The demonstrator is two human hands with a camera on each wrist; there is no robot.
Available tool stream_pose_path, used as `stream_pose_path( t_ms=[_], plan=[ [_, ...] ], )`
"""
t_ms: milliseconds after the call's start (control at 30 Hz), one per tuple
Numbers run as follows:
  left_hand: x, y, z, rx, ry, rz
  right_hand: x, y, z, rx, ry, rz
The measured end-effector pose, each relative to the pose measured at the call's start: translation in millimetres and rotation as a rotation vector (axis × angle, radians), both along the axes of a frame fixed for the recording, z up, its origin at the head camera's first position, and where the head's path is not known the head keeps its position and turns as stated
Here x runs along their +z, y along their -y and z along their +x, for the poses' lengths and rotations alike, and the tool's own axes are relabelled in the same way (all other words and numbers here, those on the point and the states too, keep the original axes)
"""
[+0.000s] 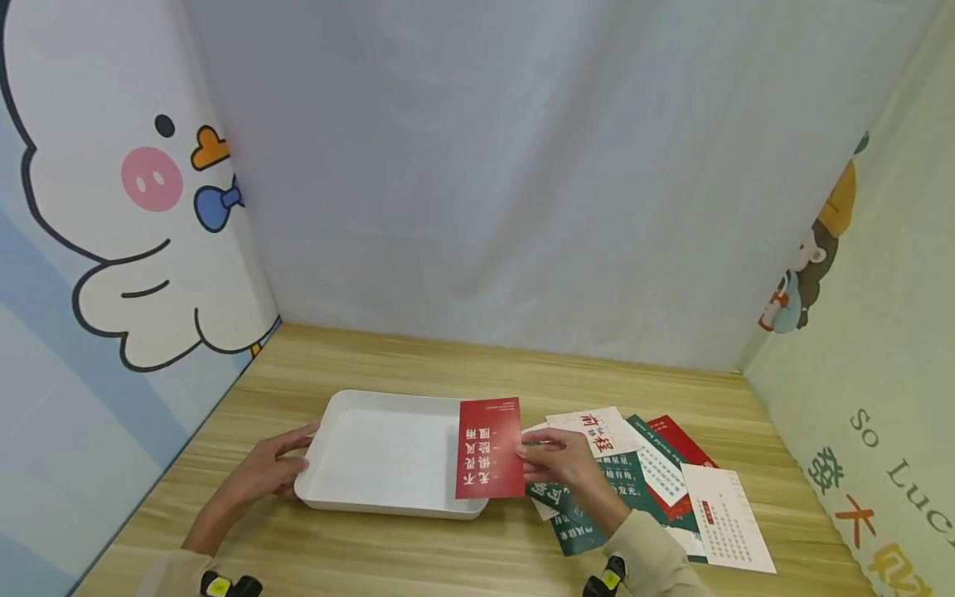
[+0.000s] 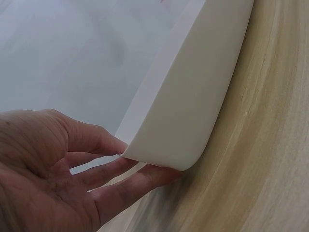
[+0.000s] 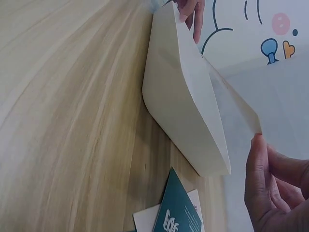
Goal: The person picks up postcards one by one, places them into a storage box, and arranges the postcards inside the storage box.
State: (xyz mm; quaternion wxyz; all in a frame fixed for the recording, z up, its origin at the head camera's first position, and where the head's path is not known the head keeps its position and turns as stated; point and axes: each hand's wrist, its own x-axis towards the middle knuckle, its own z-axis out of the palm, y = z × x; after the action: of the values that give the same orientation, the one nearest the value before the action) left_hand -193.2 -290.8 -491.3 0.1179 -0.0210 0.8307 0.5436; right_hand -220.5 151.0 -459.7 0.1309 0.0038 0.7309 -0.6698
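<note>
A white rectangular tray (image 1: 388, 452) lies on the wooden table. My left hand (image 1: 269, 471) holds its left end; in the left wrist view the thumb (image 2: 104, 138) is on the rim and the other fingers are against the outer wall. Between thumb and fingers, my right hand (image 1: 563, 464) pinches the right edge of a red card (image 1: 485, 448) with white characters. The card hangs over the tray's right end. Seen in the right wrist view, the card (image 3: 236, 99) slants above the tray's rim (image 3: 219, 130).
Right of the tray is a loose, overlapping pile of several cards, among them a green card (image 1: 630, 477), a cream card with red characters (image 1: 604, 431) and a white card (image 1: 727, 514). Printed cloths (image 1: 485, 166) stand around the back and sides of the table (image 1: 418, 352).
</note>
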Motion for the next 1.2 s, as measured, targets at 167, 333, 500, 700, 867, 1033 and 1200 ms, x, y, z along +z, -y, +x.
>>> stream_pose_path(
  t_ms=[167, 333, 500, 700, 867, 1033, 1200],
  plan=[
    [-2.0, -0.3, -0.4, 0.005, -0.006, -0.005, -1.9, 8.8, -1.7, 0.007, 0.003, -0.017],
    [-3.2, -0.1, -0.6, 0.014, -0.009, -0.016, -3.4, 18.1, -3.5, 0.014, 0.009, -0.033],
    [-2.1, 0.4, -0.8, 0.005, -0.008, -0.019, -5.8, 27.1, -4.9, 0.014, 0.008, -0.036],
    [-2.2, 1.0, -1.2, 0.000, -0.009, -0.022, -8.7, 39.3, -6.6, 0.017, 0.008, -0.020],
    [-1.7, 0.4, -1.1, -0.007, -0.012, -0.031, -8.7, 49.0, -7.7, 0.020, 0.002, -0.011],
    [-0.9, -0.9, -0.2, 0.001, -0.006, -0.036, -6.9, 58.7, -7.5, 0.020, -0.011, 0.014],
    [-0.7, -1.6, 0.0, 0.003, -0.013, -0.034, -7.3, 67.7, -8.1, 0.027, -0.032, 0.037]
  ],
)
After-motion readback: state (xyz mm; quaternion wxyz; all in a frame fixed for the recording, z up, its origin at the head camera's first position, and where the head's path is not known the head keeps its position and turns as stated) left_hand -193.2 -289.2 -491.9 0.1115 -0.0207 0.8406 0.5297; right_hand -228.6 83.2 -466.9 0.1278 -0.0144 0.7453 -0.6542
